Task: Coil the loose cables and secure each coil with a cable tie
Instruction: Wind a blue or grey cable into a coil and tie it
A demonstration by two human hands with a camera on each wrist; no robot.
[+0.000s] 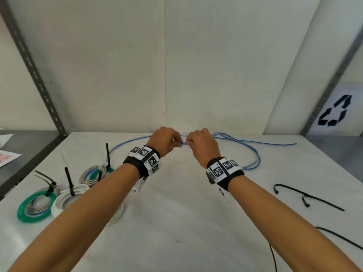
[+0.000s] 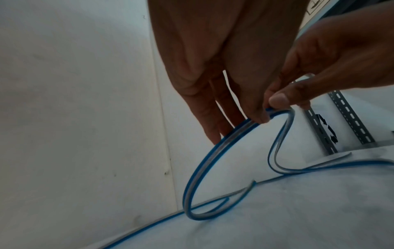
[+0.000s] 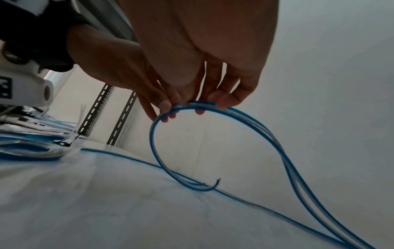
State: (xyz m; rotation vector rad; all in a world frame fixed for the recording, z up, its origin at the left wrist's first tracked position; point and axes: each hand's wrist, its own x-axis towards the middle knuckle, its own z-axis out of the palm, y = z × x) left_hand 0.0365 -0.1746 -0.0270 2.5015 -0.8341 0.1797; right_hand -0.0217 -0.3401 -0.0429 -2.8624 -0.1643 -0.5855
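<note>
Counter, white cloth cover: the blue cable lies across its far half in wide slack loops, one free end trailing off to the right. Both hands meet over the middle of that run, near the back wall.

Left hand: grip closed in a pinch on the cable, thumb and forefinger on top of the first small loop, the other fingers straight and hanging behind the strand. Right hand: grip also grasping the cable, fingertips holding two passes together at the crown of the loop.

Risks, as judged:
- The cable looks springy. With only fingertip pinches, the loop could pop open if either hand shifts to draw in more slack.
- The long slack is crossed over itself on the right; pulling it in could form a kink or knot.
- The short free end curls up off the cloth under the loop and may slip out of the coil.
- The loose cable ties sit well apart to the right, so one hand must let go to fetch one.

Finished coils with ties stand at the left; the left forearm covers part of the white one.

Hard to make out: the actual pinch point is masked by knuckles in the head view. How many turns are already gathered I cannot tell. One tie is cut off at the lower right edge.
</note>
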